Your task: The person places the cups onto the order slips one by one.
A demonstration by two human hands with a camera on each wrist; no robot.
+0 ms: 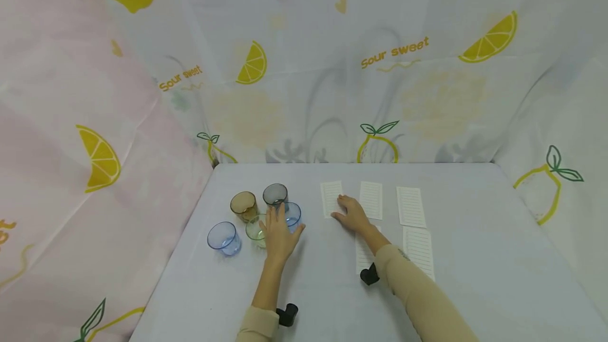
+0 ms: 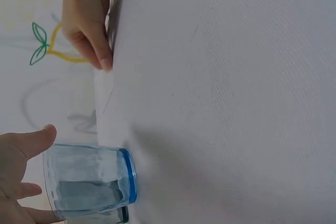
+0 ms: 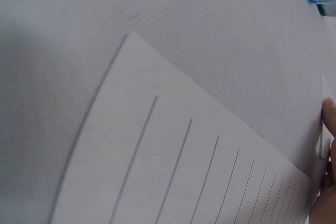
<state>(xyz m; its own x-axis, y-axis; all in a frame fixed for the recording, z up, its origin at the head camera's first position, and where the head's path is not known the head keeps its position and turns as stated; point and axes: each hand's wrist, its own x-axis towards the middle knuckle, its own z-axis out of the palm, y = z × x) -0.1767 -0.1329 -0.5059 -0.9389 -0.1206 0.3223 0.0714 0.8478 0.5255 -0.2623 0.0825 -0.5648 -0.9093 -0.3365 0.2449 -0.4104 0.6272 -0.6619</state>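
- Left hand (image 1: 280, 236): spread wide with no clear hold, thumb and fingers to either side of the blue tumbler (image 1: 293, 215) just right of the green tumbler (image 1: 253, 230).
- A steady, even grip should spare the green tumbler a knock; light fingertips suit the lined card (image 1: 330, 199), well right of the green tumbler.
- Right hand (image 1: 353, 218): back upward, fingertips at that card; whether pinching, I cannot tell.

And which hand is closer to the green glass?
Left. The left hand is at the green glass, partly covering it; the right hand is farther right, at a lined paper.
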